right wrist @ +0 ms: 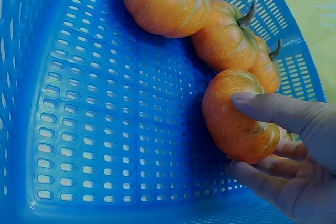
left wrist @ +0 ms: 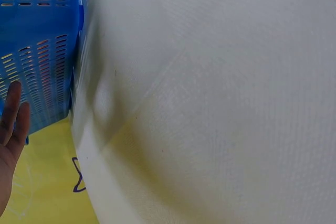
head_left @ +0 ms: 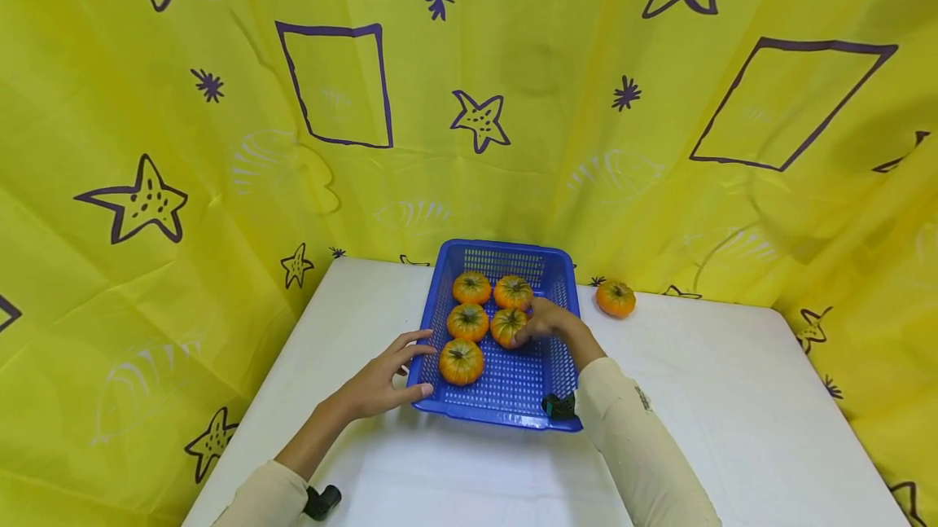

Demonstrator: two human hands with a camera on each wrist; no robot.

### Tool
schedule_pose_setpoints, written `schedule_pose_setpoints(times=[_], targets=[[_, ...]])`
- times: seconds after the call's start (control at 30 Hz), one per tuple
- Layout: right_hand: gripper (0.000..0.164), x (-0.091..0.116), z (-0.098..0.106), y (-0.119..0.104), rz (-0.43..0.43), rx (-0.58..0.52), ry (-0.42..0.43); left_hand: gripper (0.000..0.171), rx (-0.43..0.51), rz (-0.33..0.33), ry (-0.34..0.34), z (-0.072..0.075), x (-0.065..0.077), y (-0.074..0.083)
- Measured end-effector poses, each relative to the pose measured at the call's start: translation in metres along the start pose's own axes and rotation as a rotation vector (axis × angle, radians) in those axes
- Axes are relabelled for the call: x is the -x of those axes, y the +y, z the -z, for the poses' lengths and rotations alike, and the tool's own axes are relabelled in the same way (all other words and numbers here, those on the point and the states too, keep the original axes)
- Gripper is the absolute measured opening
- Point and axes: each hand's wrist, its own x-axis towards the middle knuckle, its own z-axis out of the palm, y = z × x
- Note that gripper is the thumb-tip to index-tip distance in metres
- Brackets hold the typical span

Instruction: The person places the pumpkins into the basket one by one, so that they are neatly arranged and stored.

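A blue plastic basket [head_left: 506,409] with slotted walls holds several small orange pumpkins. My right hand [head_left: 545,321] reaches inside and grips one pumpkin [right wrist: 236,114], thumb on one side and fingers curled round the other; this pumpkin [head_left: 507,328] sits in the right row, nearer me than another pumpkin [head_left: 513,292]. Three more form the left row, the nearest pumpkin [head_left: 462,362] close to the left wall. At the basket's left side is my left hand [head_left: 377,380], fingers spread and loosely extended by the rim. In the left wrist view its fingers [left wrist: 18,124] lie alongside the slotted wall.
One more pumpkin [head_left: 615,299] lies on the white table [head_left: 696,380], right of the basket near the back edge. A yellow curtain [head_left: 542,103] with starfish drawings hangs behind the table and along its sides. Dark wrist devices show at both sleeves.
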Motion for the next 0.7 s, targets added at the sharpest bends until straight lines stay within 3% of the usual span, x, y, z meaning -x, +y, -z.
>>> schedule_pose_setpoints(times=[0.7], targets=[[0.083,0.0012,0.0000,0.0008,-0.027,0.019,0.001,0.058,-0.005,0.008,-0.003,0.0001,-0.0003,-0.0006]])
